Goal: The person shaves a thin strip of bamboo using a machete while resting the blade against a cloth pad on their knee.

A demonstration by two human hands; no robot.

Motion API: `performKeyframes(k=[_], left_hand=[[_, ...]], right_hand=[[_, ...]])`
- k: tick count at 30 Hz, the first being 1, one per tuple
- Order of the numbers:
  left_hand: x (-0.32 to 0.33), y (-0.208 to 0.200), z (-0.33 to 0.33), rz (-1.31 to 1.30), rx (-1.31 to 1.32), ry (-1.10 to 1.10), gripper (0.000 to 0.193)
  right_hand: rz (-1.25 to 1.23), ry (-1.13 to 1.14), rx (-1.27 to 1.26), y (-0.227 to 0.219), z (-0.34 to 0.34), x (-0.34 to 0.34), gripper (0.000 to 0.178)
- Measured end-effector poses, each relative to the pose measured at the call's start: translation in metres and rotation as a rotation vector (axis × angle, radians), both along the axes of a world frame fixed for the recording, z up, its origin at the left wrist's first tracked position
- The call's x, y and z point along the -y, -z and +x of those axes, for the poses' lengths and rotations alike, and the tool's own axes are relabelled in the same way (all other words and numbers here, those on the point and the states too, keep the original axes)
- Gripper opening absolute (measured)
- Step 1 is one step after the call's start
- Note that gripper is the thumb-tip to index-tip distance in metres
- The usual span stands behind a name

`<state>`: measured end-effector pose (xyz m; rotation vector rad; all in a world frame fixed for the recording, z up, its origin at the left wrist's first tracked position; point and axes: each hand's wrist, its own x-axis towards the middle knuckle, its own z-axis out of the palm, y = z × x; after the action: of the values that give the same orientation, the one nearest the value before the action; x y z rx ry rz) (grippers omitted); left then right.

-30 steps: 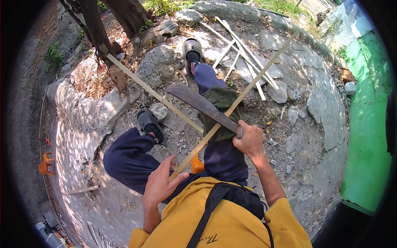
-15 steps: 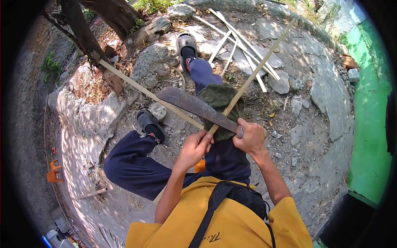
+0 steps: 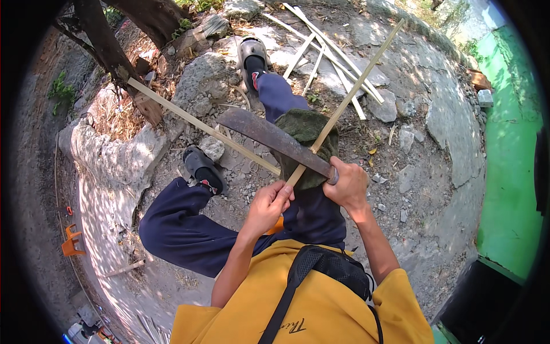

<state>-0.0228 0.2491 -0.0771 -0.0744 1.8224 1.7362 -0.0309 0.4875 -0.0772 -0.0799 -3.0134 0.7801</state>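
Observation:
My left hand [image 3: 268,207] is closed around the near end of a long pale bamboo strip [image 3: 356,86]. The strip slants up to the right over a dark green cloth [image 3: 299,123] draped on my outstretched leg. My right hand [image 3: 347,184] grips the handle of a machete [image 3: 269,137], mostly hiding it. The broad, rust-brown blade points to the upper left and lies across the strip, a little ahead of my left fingers. A second bamboo strip [image 3: 189,116] runs beside the blade, its near end by the cloth; its far end is at the tree trunk.
Several pale strips [image 3: 321,49] lie crossed on the rocky ground [image 3: 415,189] ahead. Tree trunks [image 3: 109,46] and a rough stone ledge [image 3: 112,155] are at the left. A green wall [image 3: 510,172] stands at the right, an orange plastic chair [image 3: 73,241] far left.
The view has shifted slightly, moving the surroundings a little up and left. Strip and blade have slid slightly against each other at their crossing; both hands keep their grips.

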Motion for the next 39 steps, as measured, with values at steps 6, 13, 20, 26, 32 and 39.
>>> performKeyframes(k=[6,13,20,26,32,39], left_hand=[[0.012,-0.003,0.014,-0.041,-0.020,-0.046,0.036],[0.019,-0.006,0.018,-0.104,-0.044,-0.052,0.037],[0.004,0.004,0.006,-0.102,-0.132,-0.079,0.037],[0.018,-0.005,0.030,-0.159,-0.084,-0.019,0.036],[-0.006,0.008,0.009,-0.102,-0.168,-0.100,0.037],[0.007,0.006,0.029,-0.143,-0.112,-0.053,0.035]], right_hand=[[0.035,-0.043,-0.049,-0.002,0.002,0.011,0.022],[0.011,-0.061,-0.100,-0.001,0.003,0.019,0.023],[-0.021,-0.097,-0.061,-0.001,0.001,0.016,0.021],[-0.002,-0.007,0.011,0.004,-0.001,0.002,0.021],[-0.015,-0.102,-0.002,-0.002,0.003,0.006,0.022],[0.011,0.001,-0.028,0.003,-0.001,-0.001,0.023]])
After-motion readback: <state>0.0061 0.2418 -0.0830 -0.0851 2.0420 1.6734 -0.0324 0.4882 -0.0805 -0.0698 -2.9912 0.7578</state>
